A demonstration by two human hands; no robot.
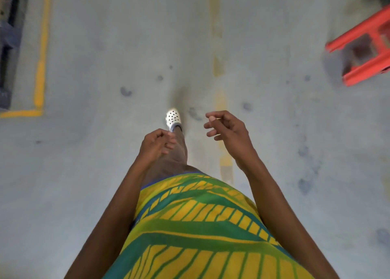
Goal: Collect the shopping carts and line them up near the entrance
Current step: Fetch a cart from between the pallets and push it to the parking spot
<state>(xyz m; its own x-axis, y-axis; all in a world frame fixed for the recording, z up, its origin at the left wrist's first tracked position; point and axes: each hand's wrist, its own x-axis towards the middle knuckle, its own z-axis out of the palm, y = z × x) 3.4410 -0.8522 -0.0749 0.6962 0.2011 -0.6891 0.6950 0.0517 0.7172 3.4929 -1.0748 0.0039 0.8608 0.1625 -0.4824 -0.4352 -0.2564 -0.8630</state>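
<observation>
No shopping cart shows in the head view. My left hand [157,143] hangs in front of my body with its fingers loosely curled and holds nothing. My right hand [226,128] is a little higher and to the right, fingers relaxed and slightly bent, also with nothing in it. Below the hands are my green and yellow patterned garment and one foot in a white perforated clog [173,118] stepping forward on the grey concrete floor [105,46].
A red plastic stool [367,46] stands at the right edge. A yellow painted line [42,52] frames a bay at the left, with a dark pallet-like object [8,42] inside it. A worn yellow line [219,101] runs up the middle of the floor.
</observation>
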